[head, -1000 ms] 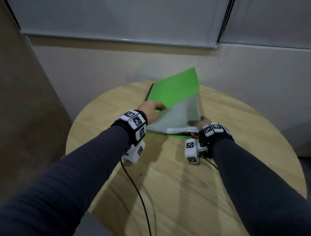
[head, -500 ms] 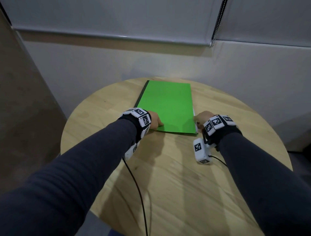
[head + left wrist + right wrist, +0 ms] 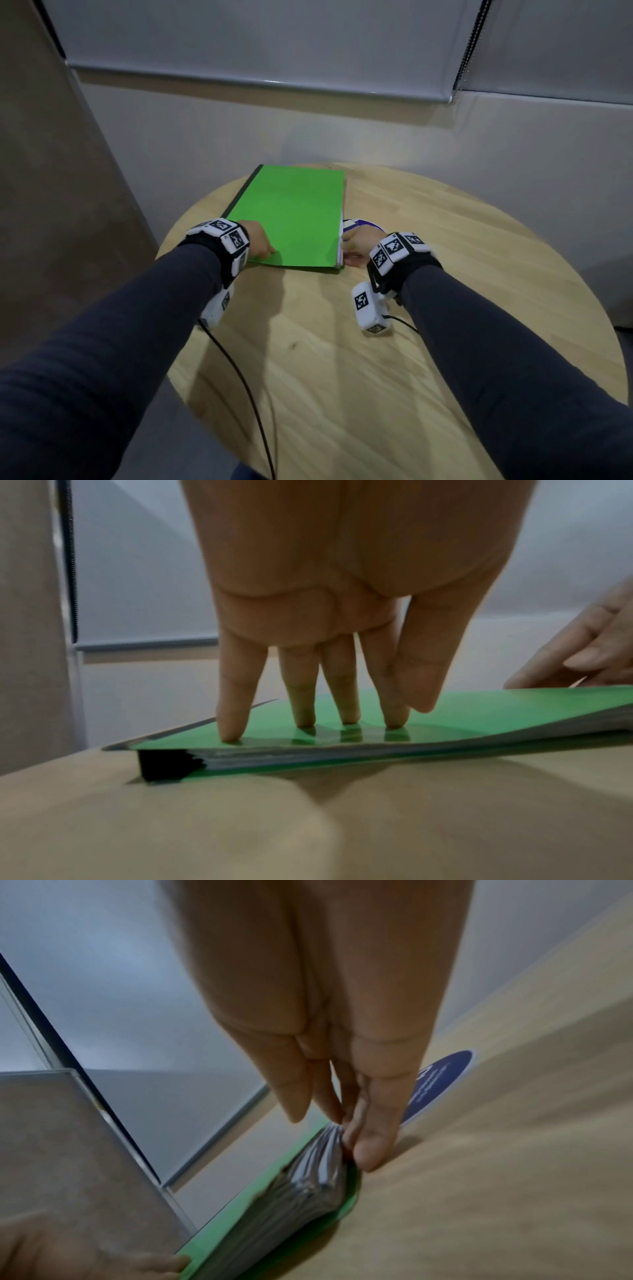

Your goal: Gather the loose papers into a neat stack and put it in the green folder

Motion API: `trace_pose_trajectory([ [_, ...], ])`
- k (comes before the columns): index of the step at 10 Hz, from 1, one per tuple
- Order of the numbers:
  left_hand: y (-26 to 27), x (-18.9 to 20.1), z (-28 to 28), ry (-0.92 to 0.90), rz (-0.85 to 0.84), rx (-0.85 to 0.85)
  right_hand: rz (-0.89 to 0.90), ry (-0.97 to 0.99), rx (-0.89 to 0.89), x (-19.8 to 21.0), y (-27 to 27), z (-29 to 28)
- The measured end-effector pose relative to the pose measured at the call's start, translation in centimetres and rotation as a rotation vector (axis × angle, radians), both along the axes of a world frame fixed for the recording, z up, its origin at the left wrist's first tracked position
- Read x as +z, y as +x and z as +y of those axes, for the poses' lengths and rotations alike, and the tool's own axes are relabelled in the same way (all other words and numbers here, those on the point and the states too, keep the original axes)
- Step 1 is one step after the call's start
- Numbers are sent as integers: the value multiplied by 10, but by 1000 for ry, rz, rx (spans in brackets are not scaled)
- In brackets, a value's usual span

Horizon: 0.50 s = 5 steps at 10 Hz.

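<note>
The left hand (image 3: 259, 242) presses flat, straight fingers on the closed green folder (image 3: 294, 219); the right hand (image 3: 359, 245), fingers straight, should nudge the protruding papers (image 3: 318, 1172) flush.

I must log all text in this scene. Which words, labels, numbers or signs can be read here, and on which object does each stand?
No text can be read.
Blue round sticker on the table: white lettering, too blurred to read.
Wrist markers: black-and-white square code patterns, no words or numbers.
Green folder cover: plain, no label visible.
Papers inside: only their edges show.
</note>
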<state>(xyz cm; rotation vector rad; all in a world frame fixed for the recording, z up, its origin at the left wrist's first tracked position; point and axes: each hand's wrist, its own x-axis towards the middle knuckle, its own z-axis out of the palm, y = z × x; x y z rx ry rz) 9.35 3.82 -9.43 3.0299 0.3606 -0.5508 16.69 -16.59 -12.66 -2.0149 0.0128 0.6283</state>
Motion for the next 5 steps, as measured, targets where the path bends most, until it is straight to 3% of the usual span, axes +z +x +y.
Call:
trace_pose_trajectory([
  [1,-2,-1,10,-17,0,-5,27,95,1,-3,2,1],
  [3,8,-1,13,-65,-33,10,-3,98,-70,7,-6,-33],
  [4,12,11,23,-132,-34,-11,-43,45,-53,25,-8,-73],
  [5,-7,22,35,-211,50,-41,-86,9,-67,70,-17,-124],
])
